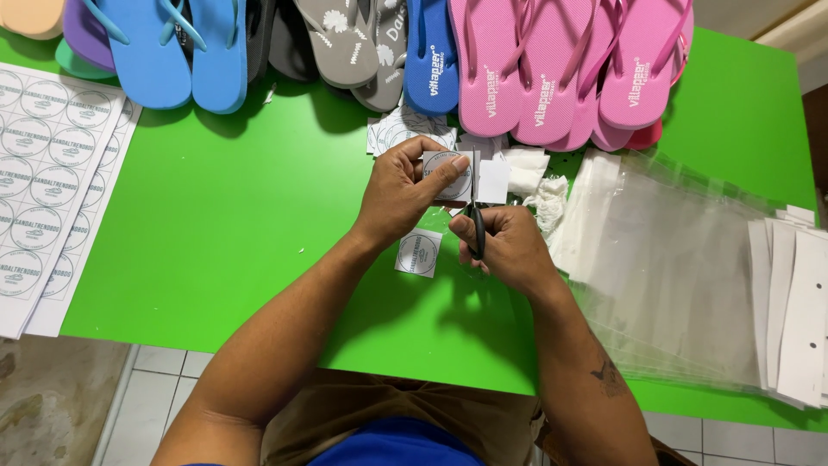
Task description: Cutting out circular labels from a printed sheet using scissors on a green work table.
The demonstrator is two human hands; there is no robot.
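— What has the person got in hand there?

— The left hand (pixel 405 185) pinches a strip of paper stickers (pixel 454 173), thumb on top and fingers (pixel 446 169) closed under it, holding it up off the green worktop (pixel 224 207) so the blades can get at it; the right hand (pixel 509 246) is wrapped around a small pair of scissors (pixel 474 226), fingers closed on the dark handles, the blades pointing up into the paper between two round prints

— Why lifted like that rather than flat?

— I'd say so the cut runs clean along the gap between prints; the strip sits straight over the scissors, just in front of the chest

— And that loose square below?

— One cut sticker (pixel 418 252), lying flat on the worktop just beside the left wrist; more cut ones (pixel 405 128) lie in a small heap beyond the hands, near the sandals; paper scraps (pixel 539 185) are crumpled just right of the strip

— The rest?

— Uncut sticker sheets (pixel 47 173) lie stacked at the far left edge, well apart from the hands; a row of flip-flops (pixel 517 69) in pink, blue, grey and purple lines the back; clear plastic bags (pixel 681 259) are fanned out to the right, with white card headers (pixel 798 302) beyond them, all within arm's reach, which I take to be deliberate
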